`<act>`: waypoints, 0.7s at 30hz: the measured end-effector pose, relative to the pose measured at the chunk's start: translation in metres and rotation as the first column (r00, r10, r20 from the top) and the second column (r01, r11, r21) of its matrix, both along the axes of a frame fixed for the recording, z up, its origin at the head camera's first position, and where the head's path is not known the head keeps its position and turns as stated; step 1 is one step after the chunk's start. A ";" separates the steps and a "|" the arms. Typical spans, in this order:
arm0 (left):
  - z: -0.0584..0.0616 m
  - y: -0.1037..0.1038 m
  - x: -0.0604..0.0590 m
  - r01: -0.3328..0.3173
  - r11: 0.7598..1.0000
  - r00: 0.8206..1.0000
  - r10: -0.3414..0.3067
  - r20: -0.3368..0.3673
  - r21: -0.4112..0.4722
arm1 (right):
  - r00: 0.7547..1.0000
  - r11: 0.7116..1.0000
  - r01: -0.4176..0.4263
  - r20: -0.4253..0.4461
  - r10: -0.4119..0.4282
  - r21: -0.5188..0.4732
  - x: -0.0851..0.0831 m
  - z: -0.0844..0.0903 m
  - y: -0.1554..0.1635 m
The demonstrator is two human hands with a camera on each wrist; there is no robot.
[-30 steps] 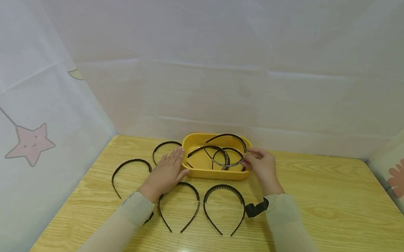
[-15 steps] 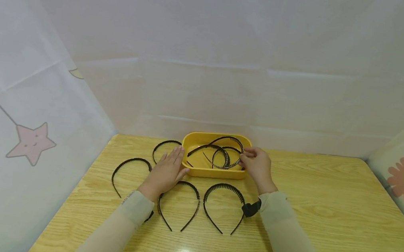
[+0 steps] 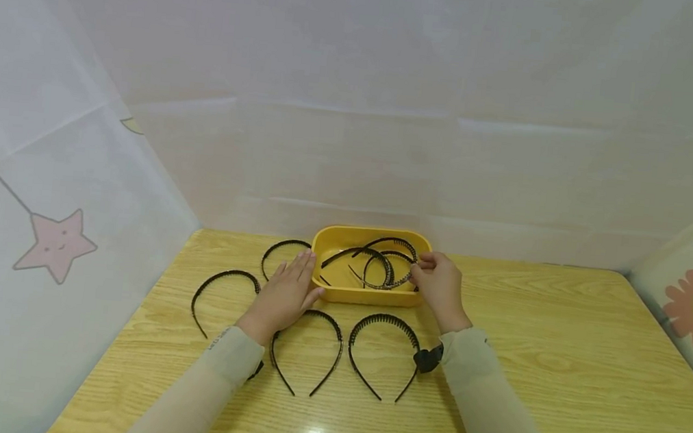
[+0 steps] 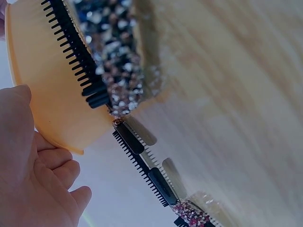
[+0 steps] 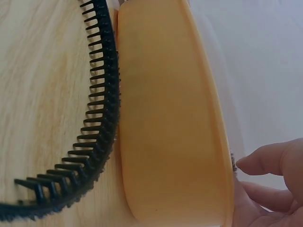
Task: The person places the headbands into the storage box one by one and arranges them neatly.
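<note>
A yellow plastic box (image 3: pixel 370 297) stands at the table's back edge with several black toothed headbands in it. My right hand (image 3: pixel 441 287) reaches over the box's right rim and pinches a headband (image 3: pixel 395 239) with sparkly trim, low inside the box. In the right wrist view, thumb and finger meet at the rim beside a glittery bit. Straight fingers of my left hand (image 3: pixel 280 300) rest against the box's left side. On the table in front lie a toothed headband (image 3: pixel 387 318) and a second headband (image 3: pixel 341 353), the latter partly behind my left hand.
Two more headbands lie to the left, one headband (image 3: pixel 227 273) beside my left hand and another headband (image 3: pixel 287 242) close to the box. Wood-grain table (image 3: pixel 555 372) extends to the right. A pale cloth wall (image 3: pixel 351 162) rises directly behind the box.
My right hand has moved slightly left and lowered the pinched headband further into the box. The left hand stays against the box's side.
</note>
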State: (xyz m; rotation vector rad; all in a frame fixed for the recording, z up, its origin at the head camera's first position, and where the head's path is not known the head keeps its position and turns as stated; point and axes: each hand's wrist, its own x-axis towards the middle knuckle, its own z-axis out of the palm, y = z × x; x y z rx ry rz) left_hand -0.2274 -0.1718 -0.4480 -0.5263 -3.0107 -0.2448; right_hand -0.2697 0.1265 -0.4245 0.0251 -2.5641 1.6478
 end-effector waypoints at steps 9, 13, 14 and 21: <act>-0.001 0.001 0.000 0.000 1.000 1.000 0.000 0.008 -0.010 | 0.999 0.997 -0.032 -0.035 0.035 0.064 0.006 0.002 0.004; -0.002 0.001 -0.001 0.002 1.000 1.000 -0.002 0.000 -0.007 | 0.996 0.995 -0.058 -0.069 0.063 0.077 0.011 0.007 0.010; -0.002 0.001 -0.001 0.001 1.000 1.000 -0.001 0.000 -0.006 | 0.995 0.995 -0.067 -0.074 0.073 0.080 0.013 0.008 0.011; -0.002 0.001 0.000 -0.006 1.000 1.000 0.006 -0.001 -0.013 | 0.987 0.982 -0.156 -0.028 0.159 0.107 0.025 0.011 0.021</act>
